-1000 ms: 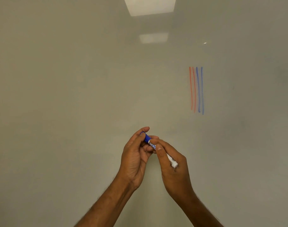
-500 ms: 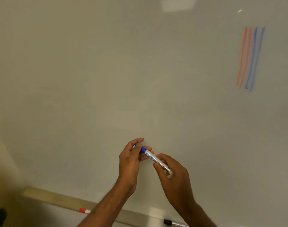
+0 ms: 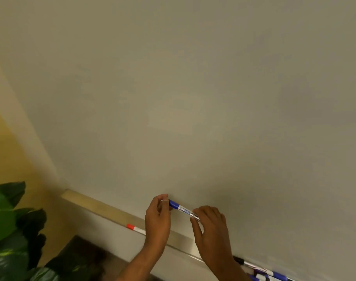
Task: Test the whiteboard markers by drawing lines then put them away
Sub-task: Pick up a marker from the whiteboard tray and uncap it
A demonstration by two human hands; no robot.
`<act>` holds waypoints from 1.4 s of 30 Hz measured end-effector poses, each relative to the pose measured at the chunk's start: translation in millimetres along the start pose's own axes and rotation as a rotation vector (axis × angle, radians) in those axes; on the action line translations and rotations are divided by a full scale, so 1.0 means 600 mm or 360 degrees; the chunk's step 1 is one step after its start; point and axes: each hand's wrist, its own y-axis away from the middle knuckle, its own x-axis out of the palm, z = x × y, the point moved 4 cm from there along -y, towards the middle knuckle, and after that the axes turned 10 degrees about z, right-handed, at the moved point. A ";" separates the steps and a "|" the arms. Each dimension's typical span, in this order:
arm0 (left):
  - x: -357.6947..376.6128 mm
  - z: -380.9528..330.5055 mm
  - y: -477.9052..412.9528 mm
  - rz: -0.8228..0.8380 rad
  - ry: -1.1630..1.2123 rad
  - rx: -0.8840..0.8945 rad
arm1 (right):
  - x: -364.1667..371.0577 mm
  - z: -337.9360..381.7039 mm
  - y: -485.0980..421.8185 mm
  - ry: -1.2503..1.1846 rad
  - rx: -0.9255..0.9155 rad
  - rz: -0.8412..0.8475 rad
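I hold a capped blue whiteboard marker (image 3: 183, 209) level between both hands, just above the board's ledge. My left hand (image 3: 157, 220) pinches its blue cap end with thumb and fingers. My right hand (image 3: 210, 228) grips the white barrel end, which its fingers hide. A red-capped marker (image 3: 135, 228) lies on the marker tray (image 3: 104, 207), partly behind my left wrist. The whiteboard (image 3: 193, 98) fills the upper view and shows no lines here.
Several more markers (image 3: 262, 272), black- and blue-capped, lie on the tray at the lower right. A green leafy plant (image 3: 9, 230) stands at the lower left beside a yellow wall (image 3: 13, 159).
The view has swung down and left, so the drawn red and blue lines have left the frame and the tray has come into view. Both hands lowered the marker toward the tray.
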 end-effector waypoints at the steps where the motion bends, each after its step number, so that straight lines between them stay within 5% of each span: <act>1: -0.018 0.020 -0.004 -0.0018 -0.0148 0.0048 | 0.024 0.001 -0.002 -0.0005 0.0015 0.0054; 6: -0.101 0.125 -0.018 0.0063 -0.1067 0.0220 | 0.142 0.006 -0.011 0.0011 0.0117 0.0272; 11: -0.141 0.232 -0.036 0.0466 -0.1666 0.0383 | 0.243 0.003 -0.019 0.0007 0.0245 0.0507; 19: -0.138 0.304 -0.063 0.0880 -0.1901 0.0277 | 0.378 0.007 -0.030 0.0064 0.0253 0.0861; 32: -0.174 0.388 -0.137 0.0843 -0.1974 0.0280 | 0.519 0.005 -0.031 0.0068 0.0338 0.1185; 42: -0.180 0.431 -0.147 0.0935 -0.2193 0.0141 | 0.554 -0.006 -0.024 0.0270 0.0247 0.1135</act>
